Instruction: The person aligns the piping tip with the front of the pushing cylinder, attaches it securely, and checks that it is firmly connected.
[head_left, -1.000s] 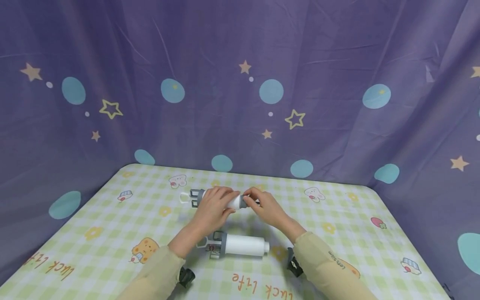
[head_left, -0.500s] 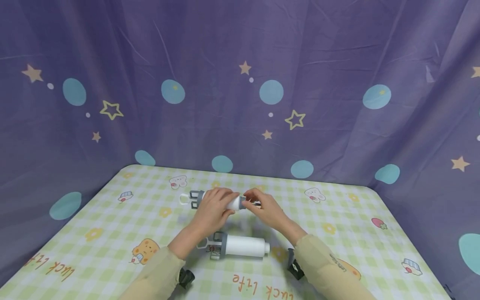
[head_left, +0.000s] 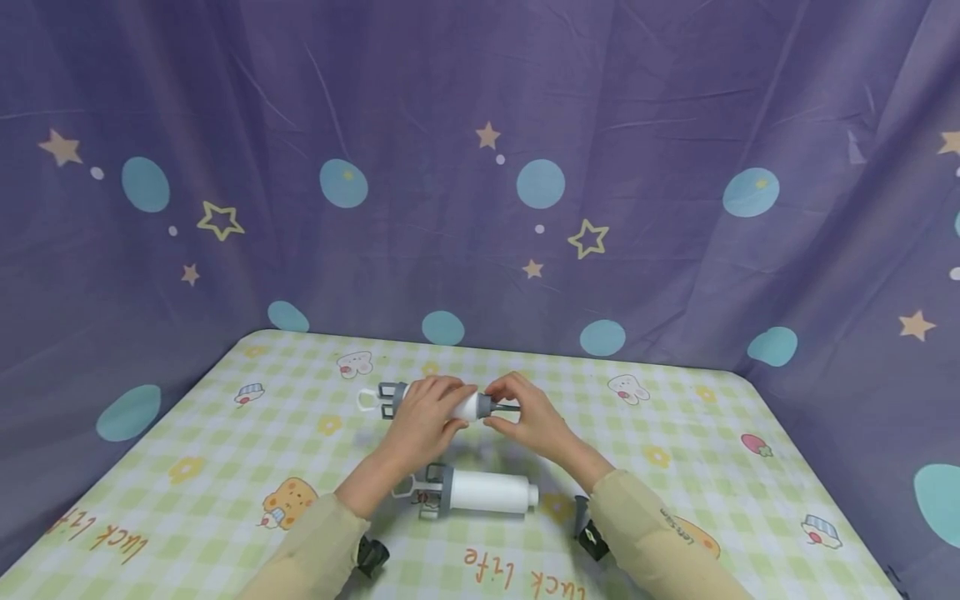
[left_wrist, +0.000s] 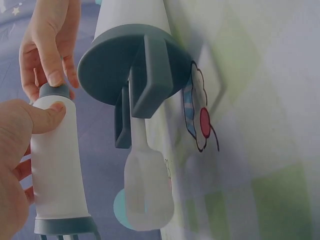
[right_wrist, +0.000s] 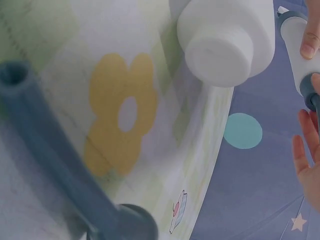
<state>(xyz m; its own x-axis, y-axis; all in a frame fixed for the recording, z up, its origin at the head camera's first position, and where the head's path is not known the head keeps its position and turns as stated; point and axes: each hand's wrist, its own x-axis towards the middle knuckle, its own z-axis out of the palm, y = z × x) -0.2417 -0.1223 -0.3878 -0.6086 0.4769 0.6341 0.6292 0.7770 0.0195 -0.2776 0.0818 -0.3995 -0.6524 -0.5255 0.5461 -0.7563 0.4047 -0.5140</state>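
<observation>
In the head view, my left hand (head_left: 426,417) grips the white barrel of a large syringe (head_left: 467,408), which lies sideways above the table. Its grey finger grips and white pull ring point left. At the other end, my right hand (head_left: 536,421) pinches the grey nozzle cap (head_left: 484,407) between thumb and fingers. A thin dark tube (head_left: 507,407) runs from the cap toward the right palm. In the left wrist view, the right thumb presses against the cap (left_wrist: 54,91), and the left thumb lies along the barrel (left_wrist: 56,165).
A second white syringe (head_left: 491,492) lies nearer on the table, its bare tip pointing right. A loose grey nozzle (right_wrist: 60,150) rests by the right wrist, partly hidden by the sleeve in the head view. Checked cloth (head_left: 247,467) covers the table; a purple curtain (head_left: 450,100) hangs behind.
My right fingers have shifted and spread around the nozzle cap, so more of the cap and thin tube shows. The left hand and the second syringe have stayed put.
</observation>
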